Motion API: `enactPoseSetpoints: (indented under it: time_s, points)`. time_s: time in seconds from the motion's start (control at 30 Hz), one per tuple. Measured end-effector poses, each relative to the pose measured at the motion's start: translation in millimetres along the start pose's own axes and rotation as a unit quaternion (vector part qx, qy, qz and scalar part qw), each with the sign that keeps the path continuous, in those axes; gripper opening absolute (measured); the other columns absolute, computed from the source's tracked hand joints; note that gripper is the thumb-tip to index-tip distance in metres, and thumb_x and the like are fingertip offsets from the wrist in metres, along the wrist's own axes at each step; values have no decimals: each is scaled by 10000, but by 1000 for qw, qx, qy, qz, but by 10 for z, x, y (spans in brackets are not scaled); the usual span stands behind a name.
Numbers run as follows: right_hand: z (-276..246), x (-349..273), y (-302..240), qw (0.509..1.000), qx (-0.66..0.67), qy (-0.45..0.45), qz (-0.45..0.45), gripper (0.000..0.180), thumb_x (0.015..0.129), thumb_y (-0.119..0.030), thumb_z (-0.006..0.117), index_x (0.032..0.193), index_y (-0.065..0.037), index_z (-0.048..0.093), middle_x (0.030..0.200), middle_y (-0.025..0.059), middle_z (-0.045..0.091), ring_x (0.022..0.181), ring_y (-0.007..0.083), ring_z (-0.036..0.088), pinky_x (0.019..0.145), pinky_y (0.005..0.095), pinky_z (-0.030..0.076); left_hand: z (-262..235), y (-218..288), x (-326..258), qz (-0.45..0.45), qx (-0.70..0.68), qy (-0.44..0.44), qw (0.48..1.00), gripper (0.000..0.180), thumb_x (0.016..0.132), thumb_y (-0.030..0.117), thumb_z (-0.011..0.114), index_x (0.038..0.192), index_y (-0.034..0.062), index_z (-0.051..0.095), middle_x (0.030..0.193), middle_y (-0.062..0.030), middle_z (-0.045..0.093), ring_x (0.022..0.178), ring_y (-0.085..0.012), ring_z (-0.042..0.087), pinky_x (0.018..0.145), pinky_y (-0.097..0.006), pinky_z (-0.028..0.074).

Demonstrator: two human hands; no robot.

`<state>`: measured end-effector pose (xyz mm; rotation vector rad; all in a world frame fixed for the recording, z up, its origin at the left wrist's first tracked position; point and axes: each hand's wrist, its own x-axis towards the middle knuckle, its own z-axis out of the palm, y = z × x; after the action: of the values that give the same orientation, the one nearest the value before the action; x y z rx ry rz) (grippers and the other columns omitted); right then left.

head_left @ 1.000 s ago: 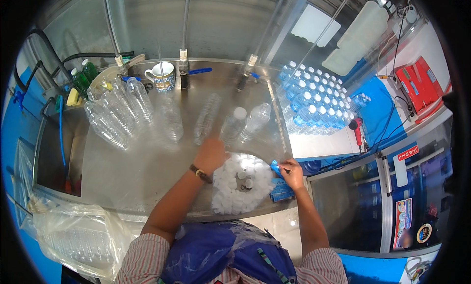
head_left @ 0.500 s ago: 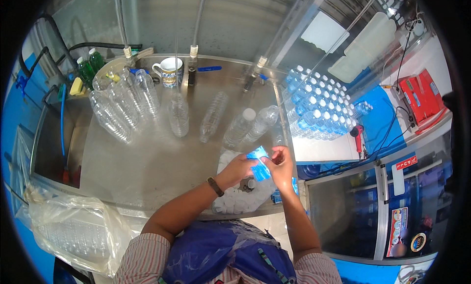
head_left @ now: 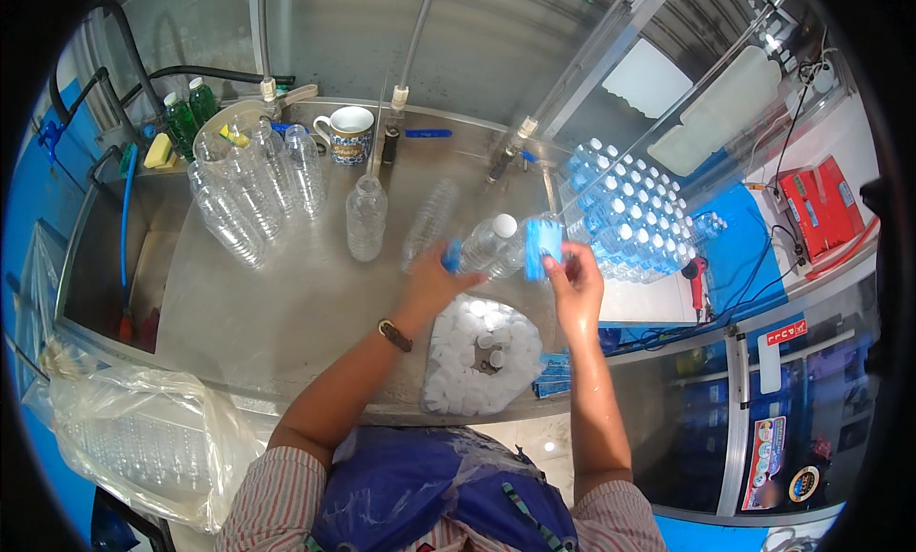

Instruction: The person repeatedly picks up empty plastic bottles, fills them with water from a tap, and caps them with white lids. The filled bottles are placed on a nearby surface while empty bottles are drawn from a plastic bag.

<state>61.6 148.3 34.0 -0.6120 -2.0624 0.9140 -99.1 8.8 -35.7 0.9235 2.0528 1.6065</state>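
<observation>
My left hand [head_left: 427,287] is at the left side of a clear plastic bottle [head_left: 489,247] with a white cap, its fingers closed on a small blue label [head_left: 451,257]. A stack of blue plastic labels [head_left: 545,247] is pinched in my right hand [head_left: 578,287], in front of a second bottle that it partly hides. Left of them, a clear bottle [head_left: 431,218] leans or lies on the steel counter, and an uncapped bottle [head_left: 366,220] is under a thin filling tube. Below my hands lies a heap of white caps [head_left: 482,361].
Several clear bottles [head_left: 248,194] stand at the left by a steel sink [head_left: 114,266]. A patterned mug [head_left: 351,140] is at the back. Rows of capped bottles [head_left: 625,204] fill the right, near a red heat gun [head_left: 698,285]. More blue labels [head_left: 553,376] lie beside the caps.
My hands have drawn apart and moved up towards the capped bottle. The right one now keeps the label stack, while a single label has come away in the left.
</observation>
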Motion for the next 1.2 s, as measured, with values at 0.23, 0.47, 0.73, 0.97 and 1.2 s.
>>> enactPoseSetpoints:
  time_s: [0.23, 0.47, 0.73, 0.97, 1.2]
  points:
    - [286, 579, -438, 941, -218, -235, -110, 273, 788, -83, 722, 1051, -81, 648, 997, 194, 575, 909, 394, 621, 753, 443, 503, 88, 208, 388, 175, 17, 24, 984, 876, 630, 259, 886, 1379, 99, 459, 1155, -153, 661, 1039, -335, 647, 873, -407, 518]
    - [436, 590, -314, 953, -185, -233, -56, 317, 794, -125, 755, 1098, -101, 669, 987, 188, 559, 871, 378, 632, 770, 457, 504, 193, -181, 385, 123, 23, -17, 992, 867, 633, 252, 877, 1383, 111, 465, 1199, -159, 652, 1098, -342, 631, 913, -413, 514]
    - [262, 486, -296, 971, -140, -169, -97, 299, 788, -91, 779, 1075, -74, 699, 903, 106, 567, 707, 224, 603, 661, 345, 496, 228, -112, 281, 124, 36, -41, 991, 879, 616, 240, 896, 1376, 102, 476, 1217, -160, 643, 1125, -324, 626, 935, -396, 508]
    - [-1217, 639, -179, 992, -97, -27, 71, 205, 855, -22, 722, 1054, -29, 673, 959, 11, 666, 798, 84, 598, 687, 231, 489, 307, 73, 293, 59, -94, -42, 993, 879, 630, 223, 887, 1379, 58, 457, 1267, -144, 617, 1189, -309, 582, 997, -382, 469]
    - [-1539, 692, 779, 906, -419, 58, 8, 302, 802, -237, 773, 993, -15, 700, 881, 243, 650, 794, 369, 656, 711, 430, 511, 876, -127, 498, 115, 104, -40, 987, 880, 652, 293, 864, 1386, 66, 435, 1326, -188, 542, 1183, -348, 562, 994, -419, 465]
